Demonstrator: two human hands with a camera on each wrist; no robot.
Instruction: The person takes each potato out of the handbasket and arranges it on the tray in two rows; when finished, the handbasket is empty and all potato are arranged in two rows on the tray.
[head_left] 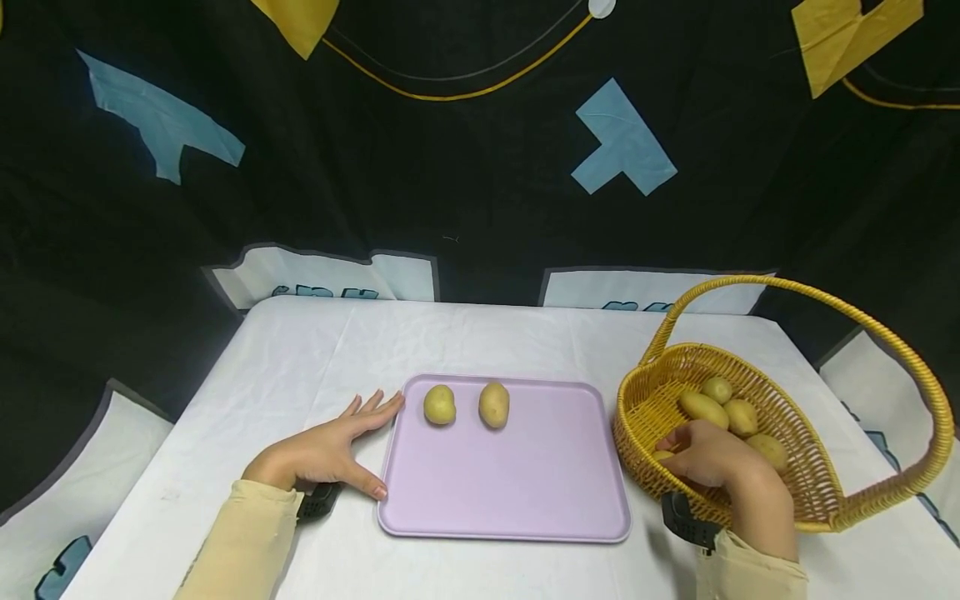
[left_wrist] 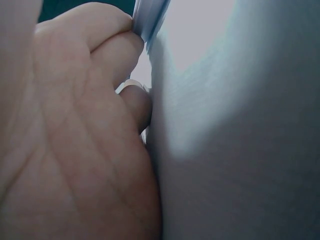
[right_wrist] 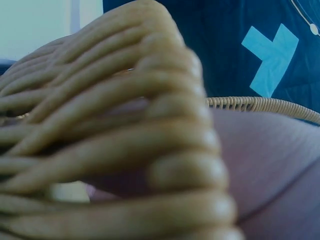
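A lilac tray (head_left: 502,492) lies on the table with two potatoes, a rounder one (head_left: 439,405) and a longer one (head_left: 493,405), near its far left. My left hand (head_left: 330,450) spreads its fingers against the tray's left edge, the thumb lower down; its palm (left_wrist: 75,125) fills much of the left wrist view. Inside the yellow wicker basket (head_left: 813,492) on the right, my right hand (head_left: 712,458) reaches down and pinches a potato (head_left: 662,456), partly hidden by the fingers. Woven wicker (right_wrist: 170,130) hides most of that hand in the right wrist view.
Several more potatoes (head_left: 703,409) lie in the basket. Its tall arched handle (head_left: 810,289) rises above the right forearm. A white cloth (head_left: 465,333) covers the table, and a black curtain (head_left: 465,200) with blue and yellow shapes hangs behind it.
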